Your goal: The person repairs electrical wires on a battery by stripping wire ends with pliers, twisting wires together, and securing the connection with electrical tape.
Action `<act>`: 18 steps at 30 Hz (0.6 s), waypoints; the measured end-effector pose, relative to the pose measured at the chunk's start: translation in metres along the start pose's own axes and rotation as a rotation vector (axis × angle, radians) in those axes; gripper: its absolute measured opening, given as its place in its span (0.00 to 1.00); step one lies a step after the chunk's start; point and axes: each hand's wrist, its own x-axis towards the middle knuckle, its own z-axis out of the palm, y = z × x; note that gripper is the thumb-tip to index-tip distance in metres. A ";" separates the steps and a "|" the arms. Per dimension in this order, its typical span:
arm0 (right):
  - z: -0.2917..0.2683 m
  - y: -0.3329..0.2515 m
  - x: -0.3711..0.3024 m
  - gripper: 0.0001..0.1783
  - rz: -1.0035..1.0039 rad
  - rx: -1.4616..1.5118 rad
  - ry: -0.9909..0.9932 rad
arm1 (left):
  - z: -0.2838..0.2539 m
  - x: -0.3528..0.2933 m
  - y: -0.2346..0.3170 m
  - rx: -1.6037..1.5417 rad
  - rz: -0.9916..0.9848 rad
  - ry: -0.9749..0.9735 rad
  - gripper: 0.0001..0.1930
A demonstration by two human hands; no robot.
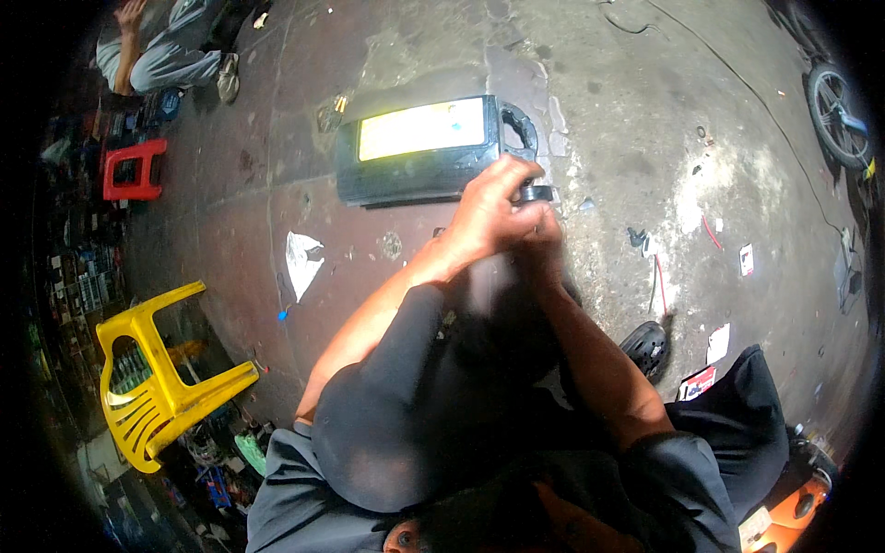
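Note:
My left hand [493,214] and my right hand [542,232] are pressed together in front of me, both closed. Between their fingers shows a small black round thing [536,194], perhaps a tape roll; the left fingers grip it. Most of the right hand's fingers are hidden, so what they hold is unclear. Just beyond lies a black plastic case [406,180] on the floor, a bright yellow label on its upper face. Its carry handle [522,131] points right, close to my left fingers; touching or apart, I cannot tell.
A yellow plastic stool [157,387] lies tipped at left, with a red stool [135,171] farther off. White scrap [302,264], cards [718,343] and red wire bits litter the floor [636,111]. A person [171,69] sits far left; a wheel [837,115] stands far right.

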 end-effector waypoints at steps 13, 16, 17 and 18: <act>-0.002 -0.004 0.011 0.26 0.447 0.425 -0.063 | 0.008 -0.036 -0.048 -0.270 -0.596 -0.138 0.16; -0.002 0.009 0.017 0.27 0.513 0.544 -0.053 | 0.015 -0.032 -0.043 -0.277 -0.532 -0.115 0.18; -0.001 0.006 0.019 0.27 0.513 0.544 -0.055 | 0.015 -0.032 -0.049 -0.303 -0.525 -0.137 0.20; -0.002 0.002 0.022 0.28 0.631 0.726 -0.106 | 0.015 -0.032 -0.055 -0.329 -0.517 -0.160 0.22</act>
